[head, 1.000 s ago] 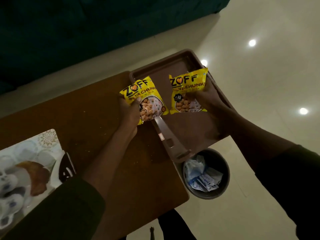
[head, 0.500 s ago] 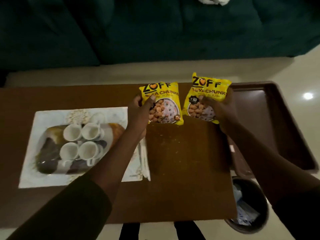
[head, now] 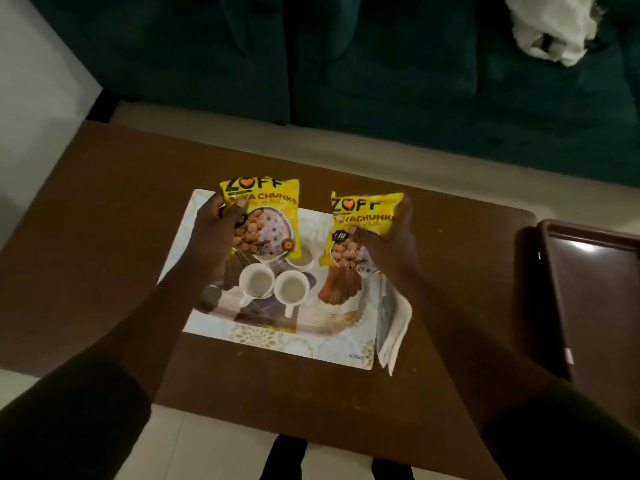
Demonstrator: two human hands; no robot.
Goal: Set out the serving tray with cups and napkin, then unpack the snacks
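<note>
Both forearms reach out from the near edge of the brown table point(head: 104, 237), dark sleeves at the bottom of the view, and each hand carries a packet. Just past the wrists sits the patterned serving tray point(head: 277, 341), white cups point(head: 255, 280) grouped at its middle, a folded napkin point(head: 394, 327) lying along its right edge. Above those cups, the left hand point(head: 214, 237) is clamped on the left snack packet point(head: 266, 216), thumb across the front face, fingers behind, taking it by its left side. The right hand point(head: 388, 244) pinches the right snack packet point(head: 363, 223) from the right side and lower corner, thumb on the printed front.

These yellow pouches look light, puffed and crinkly: thin glossy film that probably slides under a loose grip and dents under a tight one. The crimped top seam looks like the firmest place to hold for tearing; the contents seem brittle, so a squeeze across the middle risks crushing them.

Both packets hover over the tray's far half, apart from each other, touching nothing below as far as I can tell. Off to the right, an empty brown tray point(head: 595, 289); beyond the table, a dark green sofa point(head: 381, 64).
</note>
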